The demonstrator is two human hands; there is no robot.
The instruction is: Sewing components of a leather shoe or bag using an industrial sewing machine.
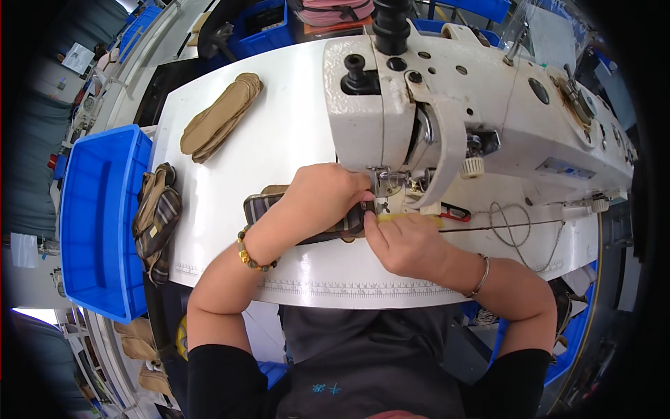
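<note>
Nearest is a dark apron [370, 349], and beyond it the desk [293, 105] with a ruler scale [328, 288] along its near edge. The right hand [413, 244], a bangle at its wrist, has its fingers grasping the near right corner of a striped piece [259, 207]. The left hand [322, 199] lies across this piece, its fingers gripping the same end from the far side, though the thumb is mostly hidden. The piece lies flat on the desk, its gripped end just beside the needle area of a white sewing machine [481, 91]. Right of the right hand lie a red-handled tool [455, 211] and a grey cord [513, 230]. At the desk's left edge rests a striped bundle [157, 216], beside a blue bin [98, 223]. Farther back lies a tan stack [223, 117].
</note>
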